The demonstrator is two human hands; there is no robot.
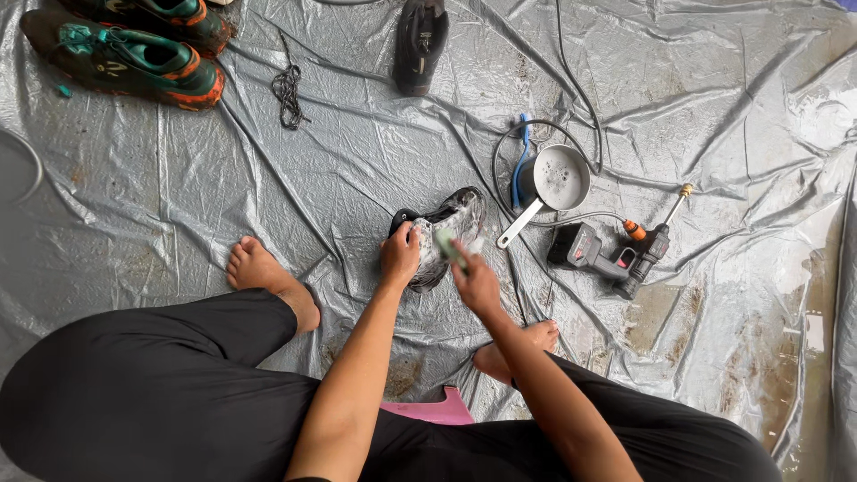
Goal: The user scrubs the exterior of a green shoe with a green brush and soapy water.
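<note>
A black shoe [455, 219] covered in white soap foam lies on the grey plastic sheet [357, 170] in front of me. My left hand [399, 254] grips the shoe at its heel end. My right hand [473, 278] is closed around a pale green brush [446, 243], whose head rests against the foamy side of the shoe. My two bare feet [268, 281] sit on the sheet to either side of the shoe.
A small metal pan [555, 178] with soapy water and a blue brush [520, 161] lie right of the shoe. A cordless spray gun [616, 254] with hose lies farther right. Another black shoe [420, 45], black laces [287, 89] and two green-orange shoes [134, 58] are at the top.
</note>
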